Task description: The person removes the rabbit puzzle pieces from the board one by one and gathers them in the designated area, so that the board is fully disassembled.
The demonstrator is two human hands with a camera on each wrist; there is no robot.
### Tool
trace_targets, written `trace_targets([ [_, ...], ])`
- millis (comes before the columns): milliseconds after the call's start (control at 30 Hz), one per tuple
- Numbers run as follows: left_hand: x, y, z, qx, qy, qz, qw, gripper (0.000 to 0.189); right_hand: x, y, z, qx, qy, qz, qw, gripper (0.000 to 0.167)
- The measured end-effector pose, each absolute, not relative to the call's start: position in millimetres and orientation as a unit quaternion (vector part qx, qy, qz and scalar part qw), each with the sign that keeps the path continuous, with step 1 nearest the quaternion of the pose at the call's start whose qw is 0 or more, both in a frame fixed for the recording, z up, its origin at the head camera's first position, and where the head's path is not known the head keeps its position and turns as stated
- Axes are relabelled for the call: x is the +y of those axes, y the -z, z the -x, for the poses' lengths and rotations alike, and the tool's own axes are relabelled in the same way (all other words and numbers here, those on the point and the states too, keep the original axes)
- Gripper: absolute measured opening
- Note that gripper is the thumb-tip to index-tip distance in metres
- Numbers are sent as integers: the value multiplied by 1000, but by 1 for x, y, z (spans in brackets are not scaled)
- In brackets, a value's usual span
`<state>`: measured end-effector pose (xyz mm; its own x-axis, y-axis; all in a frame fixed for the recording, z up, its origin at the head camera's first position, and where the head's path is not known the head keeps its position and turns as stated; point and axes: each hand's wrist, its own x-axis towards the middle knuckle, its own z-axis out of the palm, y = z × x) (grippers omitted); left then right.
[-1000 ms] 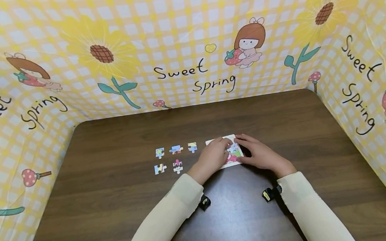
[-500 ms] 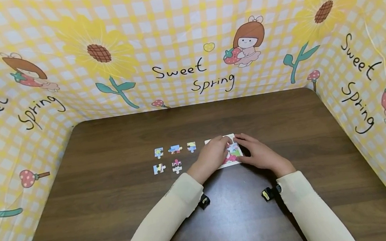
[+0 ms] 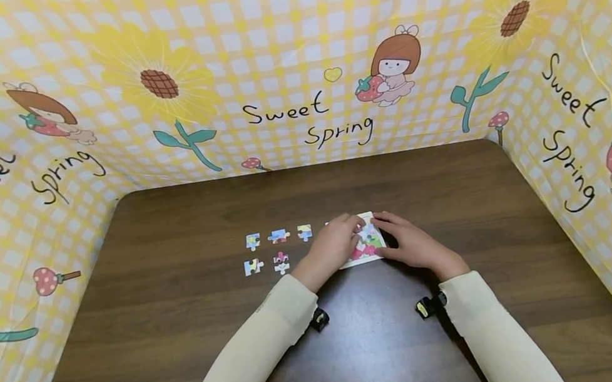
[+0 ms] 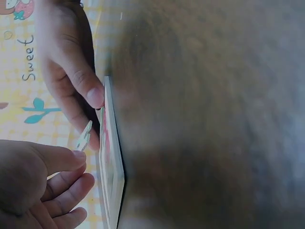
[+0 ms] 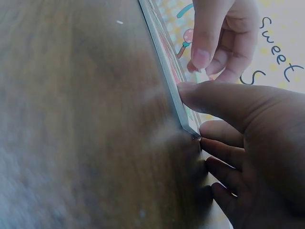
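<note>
My left hand (image 3: 326, 246) is over the left part of a small puzzle board (image 3: 364, 261) with a white frame. In the left wrist view, its thumb and fingers pinch a thin jigsaw piece (image 4: 84, 137), held tilted just above the board. My right hand (image 3: 415, 246) grips the board's right end. Its thumb (image 5: 190, 94) lies on the near rim, while its index finger touches the side edge. Pink and green picture parts show inside the frame; the left hand hides the rest.
Several loose jigsaw pieces (image 3: 278, 236) lie in two rows left of the board on the brown wooden table (image 3: 186, 331). Yellow checked cloth (image 3: 278, 49) hangs behind the table and along both sides. A black wrist camera (image 3: 319, 320) sits under the left sleeve.
My left hand has shifted slightly left, uncovering a little more of the board's picture. The right hand, the board and the loose pieces stay put.
</note>
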<state>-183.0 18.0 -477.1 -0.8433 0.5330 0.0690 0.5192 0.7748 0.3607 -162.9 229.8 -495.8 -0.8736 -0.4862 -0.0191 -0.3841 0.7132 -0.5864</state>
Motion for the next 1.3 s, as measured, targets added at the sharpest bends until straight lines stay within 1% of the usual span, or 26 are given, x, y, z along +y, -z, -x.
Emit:
trace_targets([
  [200,3,472,182,935,-215,-283,17,24,231,496,163,922,298,232,86,71],
  [300,-8,468,180,939,-212,-271,19,24,231,495,163,923,295,232,87,72],
  [533,-40,462,175,948,-205,-243,4,22,230,496,163,924,292,233,82,73],
  [633,-52,461,172,950,-203,-235,7,22,230,497,164,924,291,234,82,73],
  [767,-67,465,168,953,-197,-231,8,22,230,497,163,924,292,235,83,72],
  [933,-81,473,164,951,-190,-243,-3,21,230,497,163,924,290,233,84,73],
  [1300,-95,482,152,947,-185,-261,-3,19,230,499,163,926,288,231,84,75],
])
